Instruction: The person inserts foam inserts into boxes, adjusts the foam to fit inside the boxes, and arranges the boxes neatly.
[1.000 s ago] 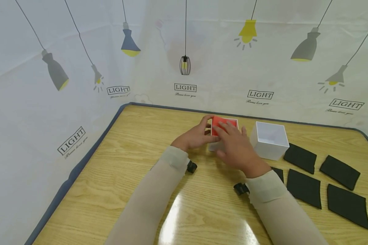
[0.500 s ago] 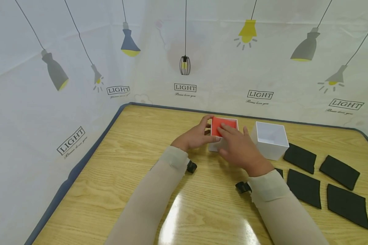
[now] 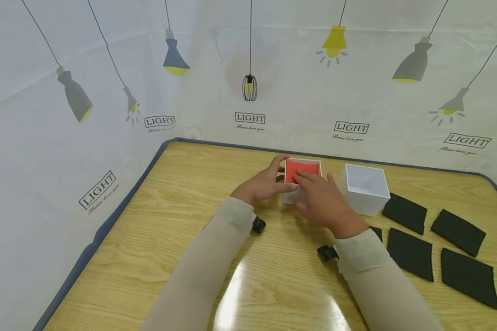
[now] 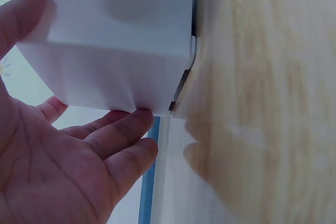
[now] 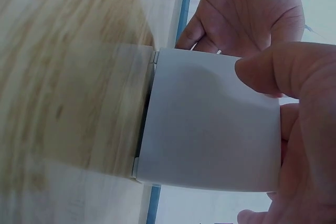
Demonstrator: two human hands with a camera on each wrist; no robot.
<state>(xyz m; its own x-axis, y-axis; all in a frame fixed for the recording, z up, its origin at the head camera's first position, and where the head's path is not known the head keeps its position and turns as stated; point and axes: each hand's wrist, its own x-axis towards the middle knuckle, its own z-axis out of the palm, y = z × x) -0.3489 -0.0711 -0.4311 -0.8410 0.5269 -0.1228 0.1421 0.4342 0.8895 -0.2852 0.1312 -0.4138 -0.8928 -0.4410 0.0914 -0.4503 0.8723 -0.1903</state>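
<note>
A small white box [image 3: 291, 197] stands open-topped near the table's back edge, with a red sheet [image 3: 291, 171] inside its opening. My left hand [image 3: 262, 184] holds the box's left side, the thumb on the front near the rim and the fingers along the side, as the left wrist view shows. From the near right, my right hand [image 3: 325, 202] reaches over the rim, its extended fingers pressing on the red sheet. In the right wrist view the right thumb [image 5: 262, 72] lies over the box's front face. What is under the sheet is hidden.
A second white box [image 3: 366, 193] stands open-topped just to the right. Several flat black pieces [image 3: 412, 255] lie on the wooden table [image 3: 182, 207] at the right. A white printed curtain [image 3: 281, 92] borders the table's back and left.
The raised red sheet has gone down deeper into the box, baring more of the rim. My right hand has shifted slightly right and lower; my left hand keeps its place.
</note>
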